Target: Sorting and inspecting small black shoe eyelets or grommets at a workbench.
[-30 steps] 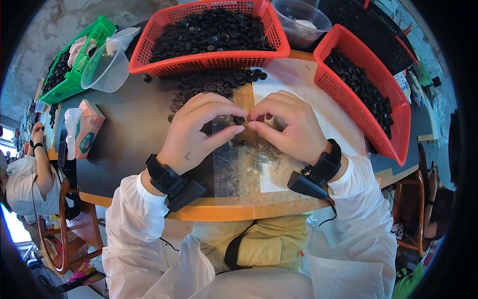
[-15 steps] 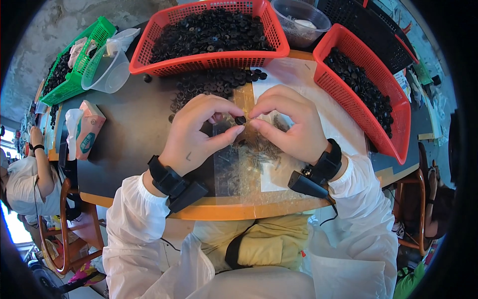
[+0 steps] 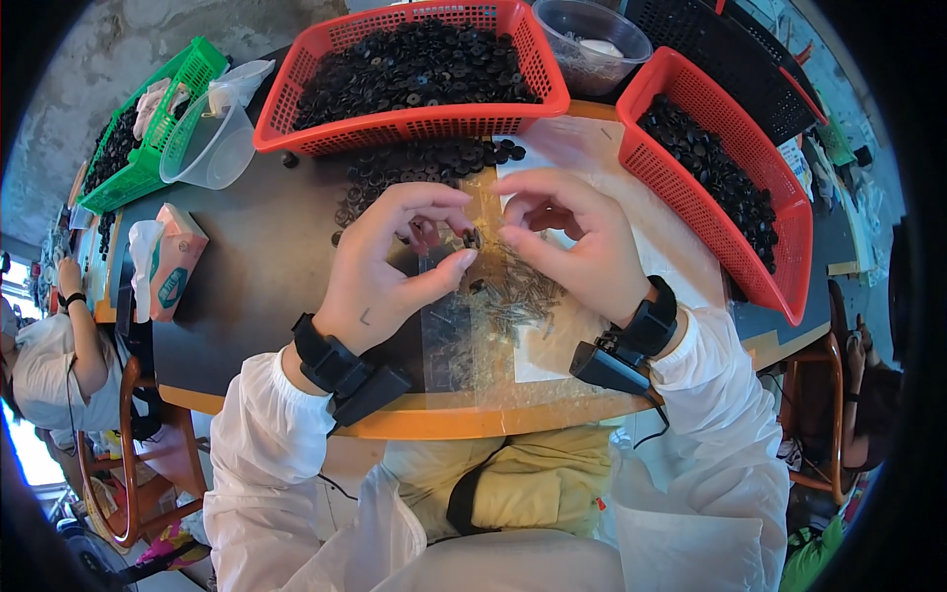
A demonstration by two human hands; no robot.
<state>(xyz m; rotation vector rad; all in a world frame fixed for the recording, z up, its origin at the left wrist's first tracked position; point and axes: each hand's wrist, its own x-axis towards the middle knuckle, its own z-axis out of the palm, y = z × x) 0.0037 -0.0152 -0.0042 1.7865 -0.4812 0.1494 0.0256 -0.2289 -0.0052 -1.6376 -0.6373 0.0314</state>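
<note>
From the head view, your surface (image 3: 256,266) is crowded: a long red basket (image 3: 414,123) of black round parts stands at 12 o'clock, a second red basket (image 3: 725,187) lies at 2 o'clock, and a green basket (image 3: 148,128) with a clear plastic jug (image 3: 207,148) sits at 10 o'clock. A loose heap of black discs (image 3: 414,168) spreads just beyond your fingers, and a tissue pack (image 3: 173,261) lies at 9 o'clock. Your left hand (image 3: 395,266) pinches a small black part (image 3: 471,239) between thumb and fingertips, closed on it. Your right hand (image 3: 572,242) curls beside it, fingertips drawn together close to the part; you cannot tell whether they touch it. Below both, thin metal pins (image 3: 513,301) lie scattered on a clear plastic bag (image 3: 464,355).
</note>
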